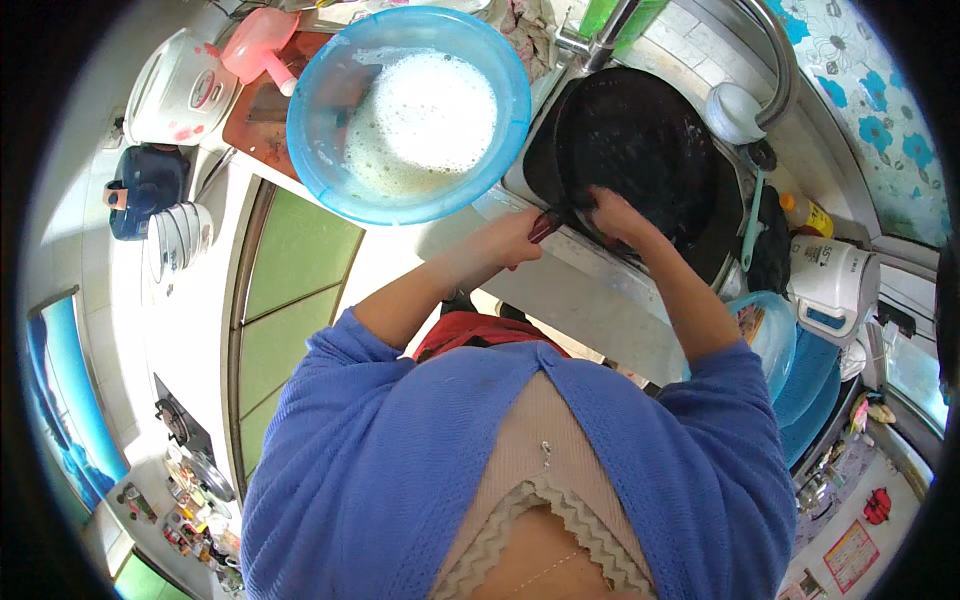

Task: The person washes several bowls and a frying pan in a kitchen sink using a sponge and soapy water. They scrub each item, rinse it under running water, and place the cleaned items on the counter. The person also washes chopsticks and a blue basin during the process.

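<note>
A large black wok [637, 142] rests tilted in the sink under the curved metal faucet [600, 49]. My left hand [516, 238] is closed around its dark reddish-brown handle [545, 226], at the near left of the wok. My right hand [621, 216] reaches over the near rim into the wok, and its fingertips are hard to make out against the dark metal. Whether it holds a cloth or scrubber cannot be seen. Left of the sink, a translucent blue plastic basin [300, 124] contains cloudy water topped with white suds [442, 112].
A pink plastic dipper [259, 45] and a white lidded container [184, 90] stand beyond the basin. Stacked bowls [178, 234] sit on the left counter. To the right are a teal-handled brush [753, 217], a yellow-labelled bottle [808, 216], a white appliance [832, 281] and blue basins [814, 382].
</note>
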{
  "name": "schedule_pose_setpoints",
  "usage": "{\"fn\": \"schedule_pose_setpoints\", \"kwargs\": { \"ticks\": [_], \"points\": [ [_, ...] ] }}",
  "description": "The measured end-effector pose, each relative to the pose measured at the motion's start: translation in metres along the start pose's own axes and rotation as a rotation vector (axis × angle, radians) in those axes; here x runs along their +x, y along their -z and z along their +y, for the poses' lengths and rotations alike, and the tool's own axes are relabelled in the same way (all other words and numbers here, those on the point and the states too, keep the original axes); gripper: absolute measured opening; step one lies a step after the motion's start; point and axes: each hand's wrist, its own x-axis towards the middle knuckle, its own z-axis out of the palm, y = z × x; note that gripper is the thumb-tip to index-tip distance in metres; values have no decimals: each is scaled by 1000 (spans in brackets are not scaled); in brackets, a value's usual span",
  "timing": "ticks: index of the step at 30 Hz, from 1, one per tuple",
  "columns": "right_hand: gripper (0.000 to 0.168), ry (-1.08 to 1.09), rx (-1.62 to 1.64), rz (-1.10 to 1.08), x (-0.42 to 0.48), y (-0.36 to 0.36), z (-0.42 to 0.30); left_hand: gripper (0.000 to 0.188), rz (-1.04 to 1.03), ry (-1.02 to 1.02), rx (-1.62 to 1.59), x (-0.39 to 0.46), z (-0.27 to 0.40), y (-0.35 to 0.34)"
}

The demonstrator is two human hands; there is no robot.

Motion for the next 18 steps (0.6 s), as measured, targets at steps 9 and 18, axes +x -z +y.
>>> {"fn": "schedule_pose_setpoints", "kwargs": {
  "ticks": [9,18],
  "points": [
    [16,184,1263,383,64,57,-82,37,27,-23,82,4,-17,6],
    [53,612,648,559,-33,24,-121,38,169,-203,243,21,-47,-2]
  ]
}}
